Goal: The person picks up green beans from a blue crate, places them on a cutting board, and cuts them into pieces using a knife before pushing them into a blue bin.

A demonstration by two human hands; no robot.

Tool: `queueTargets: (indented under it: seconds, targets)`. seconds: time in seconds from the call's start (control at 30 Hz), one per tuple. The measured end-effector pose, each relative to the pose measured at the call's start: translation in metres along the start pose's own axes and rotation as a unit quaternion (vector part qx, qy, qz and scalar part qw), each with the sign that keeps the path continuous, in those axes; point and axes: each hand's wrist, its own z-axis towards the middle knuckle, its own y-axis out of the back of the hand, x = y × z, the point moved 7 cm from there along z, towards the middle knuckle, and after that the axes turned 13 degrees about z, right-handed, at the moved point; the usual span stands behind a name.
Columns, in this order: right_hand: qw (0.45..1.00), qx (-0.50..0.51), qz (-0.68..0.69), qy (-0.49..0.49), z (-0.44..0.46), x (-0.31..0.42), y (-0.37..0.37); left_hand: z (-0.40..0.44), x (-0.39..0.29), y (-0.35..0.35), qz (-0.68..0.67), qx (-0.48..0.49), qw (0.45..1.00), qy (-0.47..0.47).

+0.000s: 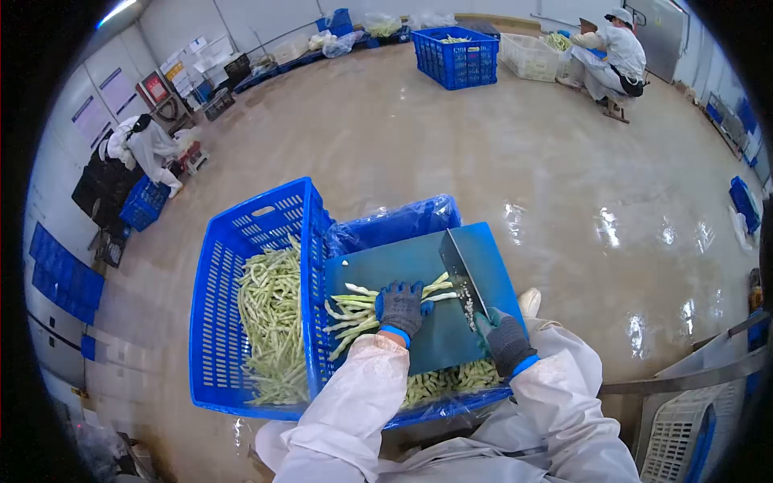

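Note:
My gloved left hand (401, 309) presses down on a bundle of pale green beans (353, 312) lying across a blue-green cutting board (435, 342). In my gloved right hand (506, 342) is the handle of a wide-bladed knife (465, 270). Its blade stands on the board just right of the bean ends, with small cut pieces (468, 310) beside it. The board rests on a blue crate lined with clear plastic (394, 225); more beans show below the board's near edge. Left of it, a tilted blue basket (207, 314) holds many long beans (272, 322).
A person in white (624, 56) sits at the back right beside a white crate (527, 58) and a blue crate (456, 63). Another person (145, 149) bends at the left near dark crates (101, 189). A metal rail (684, 381) runs at the lower right.

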Motion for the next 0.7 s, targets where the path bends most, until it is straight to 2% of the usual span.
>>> queueTargets:
  seconds: [0.03, 0.1, 0.17, 0.23, 0.3, 0.37, 0.53, 0.6, 0.7]
  targets:
    - [0.998, -0.01, -0.061, -0.005, 0.001, 0.001, -0.002, 0.0, 0.0, 0.0, -0.002, -0.002, 1.0, 0.0]
    - [0.996, -0.011, -0.084, -0.002, 0.001, 0.022, -0.007, 0.001, 0.001, -0.004, -0.006, -0.004, 1.0, 0.006]
    - [0.975, 0.002, -0.215, -0.059, -0.004, 0.047, -0.008, -0.001, 0.001, -0.006, -0.009, -0.016, 1.0, 0.008]
    - [0.973, -0.003, -0.226, -0.051, 0.01, 0.044, -0.013, 0.001, 0.0, -0.008, -0.01, -0.023, 1.0, 0.011]
    - [0.971, -0.005, -0.234, -0.044, 0.021, 0.033, -0.024, 0.002, 0.002, -0.015, -0.031, 0.029, 0.999, 0.024]
    - [0.958, -0.016, -0.281, -0.05, 0.029, 0.025, -0.03, 0.0, 0.002, -0.013, -0.022, 0.016, 0.999, 0.021]
    - [0.973, -0.051, -0.226, -0.003, 0.021, 0.025, -0.017, 0.003, 0.002, -0.009, -0.019, -0.036, 0.999, 0.011]
    - [0.97, -0.074, -0.228, 0.027, 0.001, 0.041, -0.008, -0.003, 0.002, -0.003, -0.009, -0.01, 1.0, 0.017]
    - [0.972, -0.032, -0.23, 0.027, -0.025, 0.064, -0.009, -0.001, 0.003, -0.005, -0.032, -0.009, 0.999, 0.015]
